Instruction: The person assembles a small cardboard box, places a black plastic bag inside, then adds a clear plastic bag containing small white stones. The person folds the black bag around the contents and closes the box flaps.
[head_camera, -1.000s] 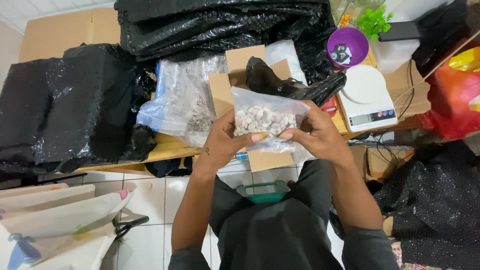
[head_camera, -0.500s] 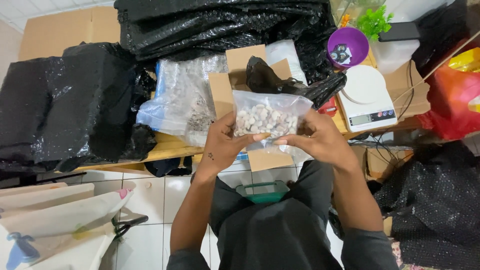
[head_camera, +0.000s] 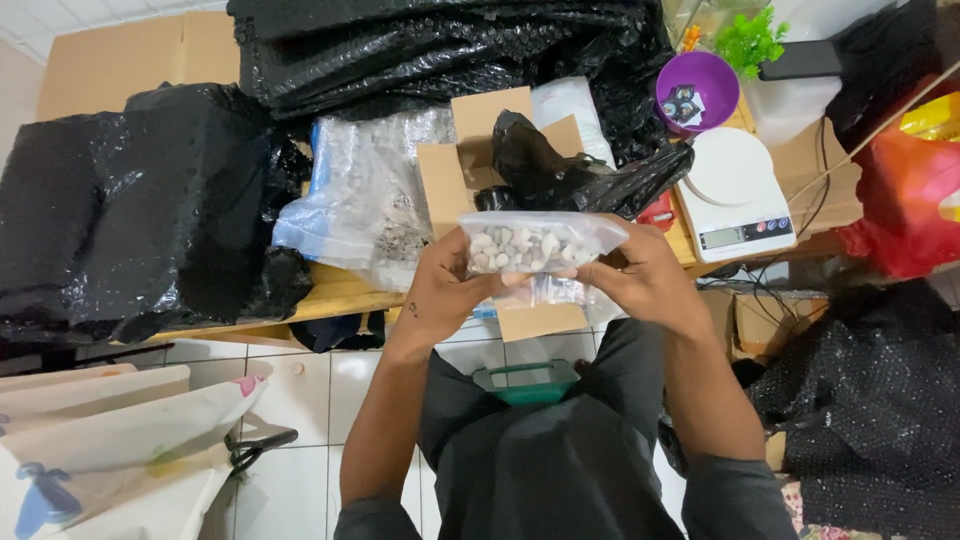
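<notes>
**Both hands hold a clear bag of pale pebbles above the desk edge**

The left hand (head_camera: 445, 285) and the right hand (head_camera: 640, 275) each have a closed grip on one end of a small clear plastic bag (head_camera: 540, 240), holding it level between them just above the near edge of the wooden desk (head_camera: 340, 295). The bag holds small white and grey pebbles (head_camera: 520, 250) gathered along its lower part. The left thumb lies across the bag's front; the right fingers pinch its right end.

Just beyond the bag stands an open cardboard box (head_camera: 470, 160) with a crumpled black plastic bag (head_camera: 570, 175) in it. To the left of the box lies a larger clear bag (head_camera: 365, 195) with more stones inside. Further left sits a big bundle wrapped in black plastic (head_camera: 120, 220), and more black sheeting (head_camera: 420, 40) is piled at the far side. To the right a white digital kitchen scale (head_camera: 735, 195) rests on the desk, with a purple bowl (head_camera: 700, 90) beyond it. A green-rimmed container (head_camera: 525, 380) lies in the person's lap.
</notes>
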